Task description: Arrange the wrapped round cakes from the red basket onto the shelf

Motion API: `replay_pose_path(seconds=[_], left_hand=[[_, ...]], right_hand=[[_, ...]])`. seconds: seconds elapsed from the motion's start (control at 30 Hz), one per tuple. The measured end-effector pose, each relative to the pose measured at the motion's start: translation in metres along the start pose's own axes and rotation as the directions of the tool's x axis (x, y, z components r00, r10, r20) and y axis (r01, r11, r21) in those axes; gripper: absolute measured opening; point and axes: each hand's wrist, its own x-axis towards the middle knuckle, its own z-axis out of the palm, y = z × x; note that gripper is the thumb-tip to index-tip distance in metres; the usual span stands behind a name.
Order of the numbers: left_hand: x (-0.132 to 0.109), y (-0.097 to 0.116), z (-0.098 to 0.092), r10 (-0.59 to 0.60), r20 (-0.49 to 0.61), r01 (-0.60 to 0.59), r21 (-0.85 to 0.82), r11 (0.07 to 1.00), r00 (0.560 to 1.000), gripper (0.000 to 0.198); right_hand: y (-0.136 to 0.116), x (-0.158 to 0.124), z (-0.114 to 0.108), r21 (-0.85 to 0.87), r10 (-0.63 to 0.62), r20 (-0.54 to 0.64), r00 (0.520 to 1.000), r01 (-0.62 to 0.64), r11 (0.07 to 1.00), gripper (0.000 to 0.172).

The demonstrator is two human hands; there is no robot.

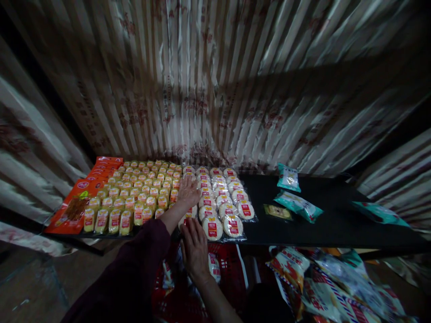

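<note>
Round white wrapped cakes (212, 228) with red labels lie in overlapping columns on a black shelf (256, 233). My left hand (189, 190) rests flat on the leftmost of these columns, its fingers stretched toward the back. At the shelf's front edge, my right hand (195, 251) reaches up to the front of that same column, fingers extended and touching the nearest cake there. Neither hand visibly grips anything. To the left of my hands stand several rows of small yellow wrapped cakes (115, 220) with orange-red labels. My forearm and sleeve cover some of them.
Orange snack packets (74, 202) overlap at the left end. Teal-and-white packets (299, 205) and a small flat yellowish packet (278, 211) lie on the right. Below are a red basket (232, 264) and a heap of packaged goods (326, 287). A striped sheet (215, 89) hangs behind.
</note>
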Motion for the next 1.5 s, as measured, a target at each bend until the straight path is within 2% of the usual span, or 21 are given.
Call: replay_pose_path(seconds=[0.17,0.3,0.4,0.53,0.83,1.0,1.23,1.5], left_hand=[[0.027,-0.004,0.009,-0.033,0.055,0.034,-0.025,0.999,0.998,0.056],[0.044,-0.007,0.016,-0.02,0.002,0.02,-0.022,1.0,1.0,0.055],[0.054,-0.009,0.018,-0.008,-0.008,0.008,0.01,1.0,1.0,0.052],[0.059,-0.01,0.018,-0.017,0.021,0.017,0.012,1.0,1.0,0.049],[0.05,-0.012,0.019,-0.017,0.008,0.017,-0.016,1.0,1.0,0.053],[0.041,-0.004,0.013,0.001,-0.021,-0.001,-0.012,1.0,1.0,0.058],[0.014,0.006,0.012,-0.037,0.109,0.035,0.023,0.999,0.993,0.06],[0.0,0.006,0.006,-0.003,0.1,0.001,0.021,1.0,0.995,0.059]], right_hand=[[0.002,0.016,0.008,-0.069,-0.015,0.016,1.0,0.016,0.998,0.052],[-0.002,0.023,0.014,-0.063,0.005,-0.05,0.999,-0.008,0.998,0.046],[-0.004,0.025,0.015,-0.061,0.023,-0.079,0.997,-0.028,0.998,0.047],[-0.004,0.024,0.014,-0.054,0.043,-0.043,0.998,-0.045,0.997,0.047],[-0.007,0.021,0.012,-0.054,0.045,0.001,0.999,-0.045,0.998,0.049],[-0.007,0.019,0.012,-0.066,0.051,-0.003,0.999,-0.052,0.996,0.049],[-0.004,0.016,0.017,-0.062,0.045,-0.001,0.999,-0.045,0.997,0.045],[-0.003,0.017,0.019,-0.063,0.035,0.039,0.999,-0.032,0.997,0.042]])
